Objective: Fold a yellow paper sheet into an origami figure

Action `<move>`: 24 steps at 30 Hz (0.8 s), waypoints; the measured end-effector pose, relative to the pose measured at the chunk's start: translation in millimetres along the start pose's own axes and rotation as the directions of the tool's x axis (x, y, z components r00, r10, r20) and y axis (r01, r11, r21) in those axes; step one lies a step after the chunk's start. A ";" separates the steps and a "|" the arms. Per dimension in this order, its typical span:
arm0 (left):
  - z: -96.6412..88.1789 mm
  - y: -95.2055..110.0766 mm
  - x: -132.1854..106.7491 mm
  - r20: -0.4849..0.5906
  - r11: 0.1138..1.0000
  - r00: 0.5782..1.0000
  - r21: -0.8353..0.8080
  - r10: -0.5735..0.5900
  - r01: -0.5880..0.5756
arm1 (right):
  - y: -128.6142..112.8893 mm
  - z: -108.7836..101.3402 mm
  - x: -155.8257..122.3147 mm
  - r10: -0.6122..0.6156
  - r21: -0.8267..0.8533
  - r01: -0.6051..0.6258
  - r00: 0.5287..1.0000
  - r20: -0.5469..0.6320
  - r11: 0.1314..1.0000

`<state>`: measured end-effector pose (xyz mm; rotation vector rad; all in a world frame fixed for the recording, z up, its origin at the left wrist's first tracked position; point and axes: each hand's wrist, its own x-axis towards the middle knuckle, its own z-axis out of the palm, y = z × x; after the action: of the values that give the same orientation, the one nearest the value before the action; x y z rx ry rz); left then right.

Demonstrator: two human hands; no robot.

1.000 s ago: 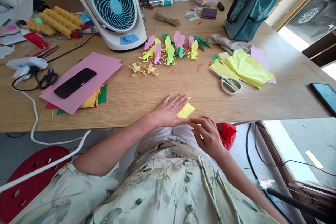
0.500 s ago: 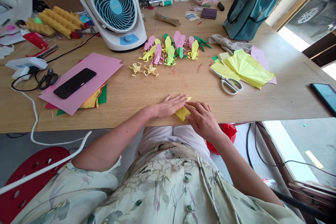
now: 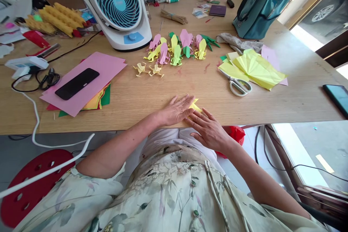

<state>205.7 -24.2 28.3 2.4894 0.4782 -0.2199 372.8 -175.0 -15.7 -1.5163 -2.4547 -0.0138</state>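
A small folded piece of yellow paper lies near the front edge of the table, mostly covered by my hands. My left hand rests flat on its left part, fingers stretched out. From the lower right, my right hand reaches in with fingers extended, its fingertips on the paper's lower part beside my left thumb. Farther back stands a group of folded paper figures in pink, yellow and green. Two small cream paper figures sit just in front of them.
White-handled scissors lie by yellow paper sheets on the right. At left, a black phone rests on pink paper. A fan and a teal bag stand at the back. Another phone is far right.
My right hand has shifted down along the paper, its fingers straightening from a bent pose. My left hand stays pressed on the paper, and less of the paper's lower part shows.
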 end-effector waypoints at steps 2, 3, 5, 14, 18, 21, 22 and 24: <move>2.3 -0.7 0.5 -0.005 0.999 1.000 0.039 0.008 -0.008 | -1.8 -0.1 -4.6 -0.008 0.007 0.008 1.000 0.002 1.000; 3.8 -1.1 1.1 -0.012 0.998 1.000 0.063 0.017 -0.016 | -2.8 -0.2 -6.1 -0.012 0.013 0.012 1.000 0.001 1.000; 7.9 -1.8 2.6 -0.035 0.993 0.999 0.116 0.032 -0.027 | -5.3 0.0 -8.5 -0.023 0.026 0.023 1.000 -0.007 0.999; 20.1 2.5 3.1 -0.173 0.945 0.985 0.326 0.030 0.028 | -19.2 -2.7 -37.7 -0.126 0.100 0.144 0.978 -0.166 0.984; 11.7 19.5 14.7 -0.148 0.934 0.989 0.356 0.017 0.037 | -22.2 -13.9 -48.5 -0.027 0.122 0.066 0.954 -0.299 0.990; 19.7 33.6 27.7 -0.224 0.949 0.974 0.294 -0.047 0.114 | -22.5 -16.6 -48.3 0.021 0.160 0.038 0.937 -0.350 0.986; 25.7 36.7 30.8 -0.287 0.950 0.953 0.257 -0.099 0.177 | -22.4 -15.6 -47.7 0.037 0.176 0.028 0.934 -0.354 0.984; 39.1 40.1 33.7 -0.377 0.946 0.909 0.193 -0.175 0.262 | -22.3 -11.7 -47.4 0.067 0.209 0.007 0.937 -0.343 0.978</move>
<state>250.3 -67.7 8.6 2.7202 0.9373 0.0983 375.7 -228.5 -12.0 -1.3319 -2.0824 -0.0187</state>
